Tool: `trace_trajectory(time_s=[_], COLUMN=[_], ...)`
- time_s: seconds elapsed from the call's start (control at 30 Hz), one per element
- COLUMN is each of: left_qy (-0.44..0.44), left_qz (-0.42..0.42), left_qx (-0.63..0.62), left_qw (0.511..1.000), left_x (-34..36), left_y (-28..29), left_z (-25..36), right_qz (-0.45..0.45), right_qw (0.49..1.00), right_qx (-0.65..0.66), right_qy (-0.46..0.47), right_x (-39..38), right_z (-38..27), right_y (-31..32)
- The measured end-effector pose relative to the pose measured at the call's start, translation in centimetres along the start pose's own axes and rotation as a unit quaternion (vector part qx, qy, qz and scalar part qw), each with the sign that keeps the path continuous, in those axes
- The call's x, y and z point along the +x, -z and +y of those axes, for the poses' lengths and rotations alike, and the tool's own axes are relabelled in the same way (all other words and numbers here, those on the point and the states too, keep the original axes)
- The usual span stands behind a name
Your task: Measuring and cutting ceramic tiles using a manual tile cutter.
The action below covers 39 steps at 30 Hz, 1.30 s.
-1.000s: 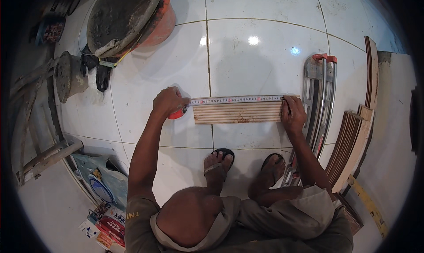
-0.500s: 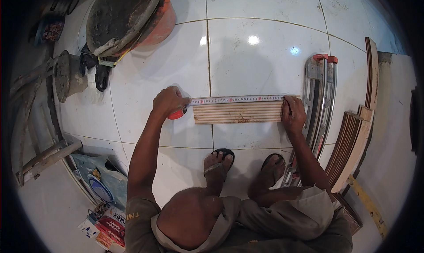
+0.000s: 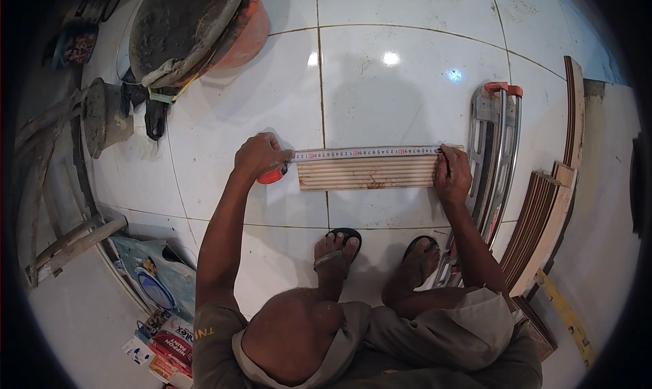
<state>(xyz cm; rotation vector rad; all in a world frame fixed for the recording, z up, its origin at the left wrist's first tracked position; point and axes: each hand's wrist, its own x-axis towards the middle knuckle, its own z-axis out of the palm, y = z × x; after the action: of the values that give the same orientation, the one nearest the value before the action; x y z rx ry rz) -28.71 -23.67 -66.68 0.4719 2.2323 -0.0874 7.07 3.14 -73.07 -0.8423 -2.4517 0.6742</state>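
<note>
My left hand (image 3: 258, 156) grips a red tape measure (image 3: 272, 175) just beyond the left end of a pale, ribbed stack of strips (image 3: 367, 175) lying crosswise on the white tiles. The pulled-out tape (image 3: 367, 152) runs along the far edge of the strips. My right hand (image 3: 454, 175) pinches at the tape near their right end, fingertips on tape and wood; whether a small tool is also in those fingers I cannot make out.
A mortar-crusted tub (image 3: 183, 29) and a grey bucket (image 3: 102, 117) stand left. A metal tile cutter (image 3: 489, 137) lies right of the strips, beside more stacked planks (image 3: 530, 233). Bags and packages (image 3: 156, 280) are lower left; my sandalled feet (image 3: 336, 250) are below the strips.
Both hands keep their grip and place on the tape. The whole view has shifted very slightly; nothing else has visibly changed.
</note>
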Motion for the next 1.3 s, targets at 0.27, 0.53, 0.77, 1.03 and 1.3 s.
trace_trajectory(time_s=[0.27,0.53,0.77,1.03,1.3], left_qy=[0.002,0.006,-0.003,-0.013,-0.024], left_qz=[0.002,0.008,0.007,0.007,0.0], left_qx=[0.001,0.001,-0.01,-0.025,-0.043], left_qw=[1.0,1.0,1.0,1.0,0.999], left_x=[-0.1,-0.2,0.2,0.1,0.6], left_y=[-0.1,-0.3,-0.6,-0.7,-1.0], left_z=[0.2,0.5,0.1,-0.4,-1.1], right_qz=[0.005,0.011,0.02,0.013,0.015], right_qw=[1.0,1.0,1.0,0.999,0.997], right_qx=[0.006,-0.002,0.018,0.034,0.07], right_qy=[-0.003,-0.008,0.003,0.01,0.002], right_x=[0.0,0.2,0.0,-0.1,-0.3], right_z=[0.1,-0.1,0.4,0.8,1.2], right_y=[-0.1,0.0,-0.1,-0.2,-0.3])
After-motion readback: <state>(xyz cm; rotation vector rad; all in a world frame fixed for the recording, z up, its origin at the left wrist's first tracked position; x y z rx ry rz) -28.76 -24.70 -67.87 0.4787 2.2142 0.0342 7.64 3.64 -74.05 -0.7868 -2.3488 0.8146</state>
